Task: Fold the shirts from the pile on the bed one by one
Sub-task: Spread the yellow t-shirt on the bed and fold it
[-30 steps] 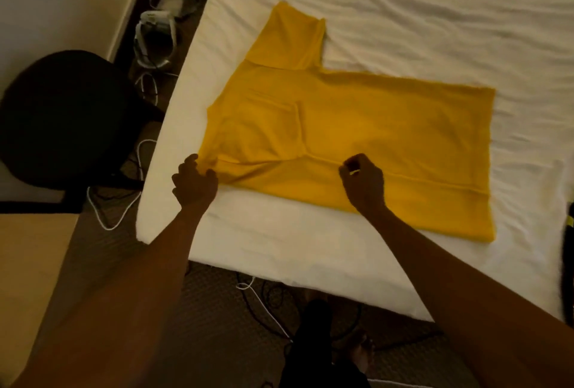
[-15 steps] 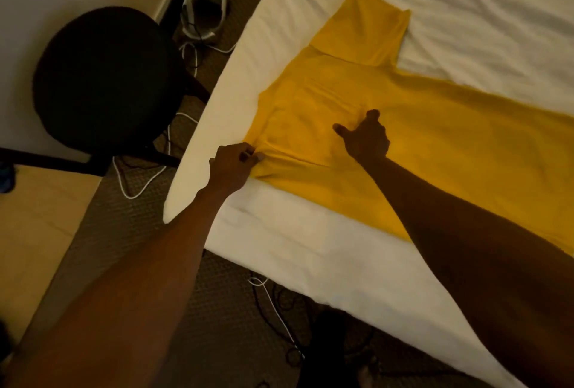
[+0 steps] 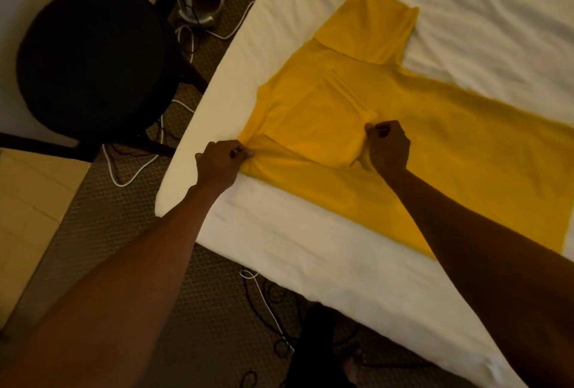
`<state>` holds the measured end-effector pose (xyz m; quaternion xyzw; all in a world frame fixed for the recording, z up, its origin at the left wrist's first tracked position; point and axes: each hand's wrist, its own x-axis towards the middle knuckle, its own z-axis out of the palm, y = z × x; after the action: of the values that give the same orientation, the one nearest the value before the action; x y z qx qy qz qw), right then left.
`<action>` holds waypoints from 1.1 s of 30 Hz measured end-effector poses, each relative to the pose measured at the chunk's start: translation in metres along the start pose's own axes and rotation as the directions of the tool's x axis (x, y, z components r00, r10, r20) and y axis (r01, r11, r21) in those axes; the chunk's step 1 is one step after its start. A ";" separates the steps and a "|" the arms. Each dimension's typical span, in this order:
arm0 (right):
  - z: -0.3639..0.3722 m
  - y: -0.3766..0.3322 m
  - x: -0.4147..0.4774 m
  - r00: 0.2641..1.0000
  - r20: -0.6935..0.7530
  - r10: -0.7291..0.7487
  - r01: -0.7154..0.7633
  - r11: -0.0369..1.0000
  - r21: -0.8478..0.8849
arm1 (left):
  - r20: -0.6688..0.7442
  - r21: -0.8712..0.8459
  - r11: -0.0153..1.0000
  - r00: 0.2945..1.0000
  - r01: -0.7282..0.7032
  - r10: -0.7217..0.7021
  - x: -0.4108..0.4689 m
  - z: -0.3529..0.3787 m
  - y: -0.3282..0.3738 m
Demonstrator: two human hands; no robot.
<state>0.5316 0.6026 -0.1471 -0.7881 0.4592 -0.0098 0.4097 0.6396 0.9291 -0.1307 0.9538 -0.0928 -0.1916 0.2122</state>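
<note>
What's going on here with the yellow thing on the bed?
A person is folding a yellow shirt that lies spread out on the white bed. The left hand pinches the shirt's near corner by the bed's edge, and the right hand pinches the cloth further in, at the tip of a part that is already folded over the body. The far sleeve is not yet folded in. A black chair stands beside the bed.
</note>
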 end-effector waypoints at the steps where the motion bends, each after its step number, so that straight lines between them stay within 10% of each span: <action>1: -0.004 0.005 -0.005 0.999 0.001 -0.040 0.040 0.999 -0.024 | -0.035 0.043 0.999 0.999 -0.007 0.008 0.000 0.001 0.005; 9: -0.022 0.057 -0.054 0.908 0.010 -0.418 0.400 0.861 -0.313 | 0.043 0.142 0.990 0.999 0.026 -0.032 -0.005 -0.001 0.005; 15: -0.058 0.114 -0.078 0.937 0.016 -0.350 0.323 0.846 -0.424 | -0.181 0.329 0.917 0.938 -0.225 0.295 -0.031 0.022 0.052; 21: -0.122 0.191 -0.103 0.922 -0.043 -0.384 0.290 0.761 -0.580 | -0.013 0.180 0.697 0.707 -0.694 0.707 -0.091 0.143 0.189; 33: -0.253 0.307 -0.059 0.954 0.026 -0.298 0.252 0.757 -0.603 | 0.287 0.292 0.612 0.677 -0.735 0.677 -0.108 0.235 0.291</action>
<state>0.1784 0.4104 -0.1583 -0.9348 0.3321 0.0477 0.1164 0.4183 0.6108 -0.1642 0.8440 -0.5127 -0.1402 0.0718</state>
